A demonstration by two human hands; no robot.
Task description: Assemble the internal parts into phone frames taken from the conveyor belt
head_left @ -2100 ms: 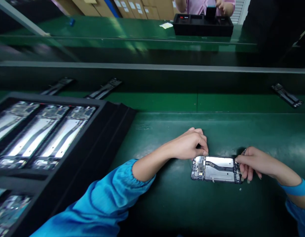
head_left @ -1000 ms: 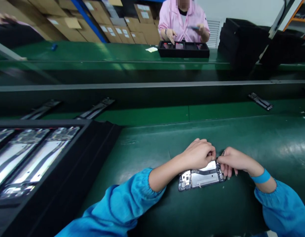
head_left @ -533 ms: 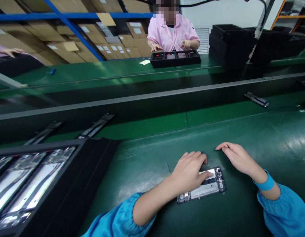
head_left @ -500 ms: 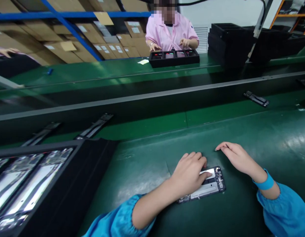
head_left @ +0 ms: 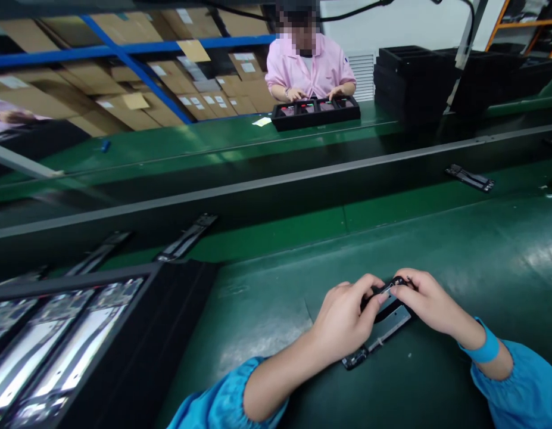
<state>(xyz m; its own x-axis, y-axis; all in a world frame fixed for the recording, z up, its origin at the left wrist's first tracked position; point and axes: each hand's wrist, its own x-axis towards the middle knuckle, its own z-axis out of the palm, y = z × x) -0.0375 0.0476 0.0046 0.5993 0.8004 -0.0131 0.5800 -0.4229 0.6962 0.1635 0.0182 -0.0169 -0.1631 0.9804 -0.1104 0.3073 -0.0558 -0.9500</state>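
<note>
An opened phone body (head_left: 389,326), grey inside with dark ends, is tilted up off the green mat between my hands. My left hand (head_left: 347,310) grips its left and far side, fingers behind and thumb on the inner face. At its upper right end, my right hand (head_left: 425,295) is closed with thumb and fingers on the corner. Whether a small part is also pinched there is hidden. A blue band circles my right wrist.
A black tray (head_left: 168,310) of several opened phone bodies stands at left. More phone bodies (head_left: 470,177) lie on the sunken green strip behind the mat. Across a grey rail (head_left: 258,180), a person in pink works at another black tray (head_left: 320,122). Black trays (head_left: 405,83) are stacked at back right.
My right hand has come left onto the phone body's end. The phone body, flat on the mat before, is now lifted and turned. The view has shifted slightly.
</note>
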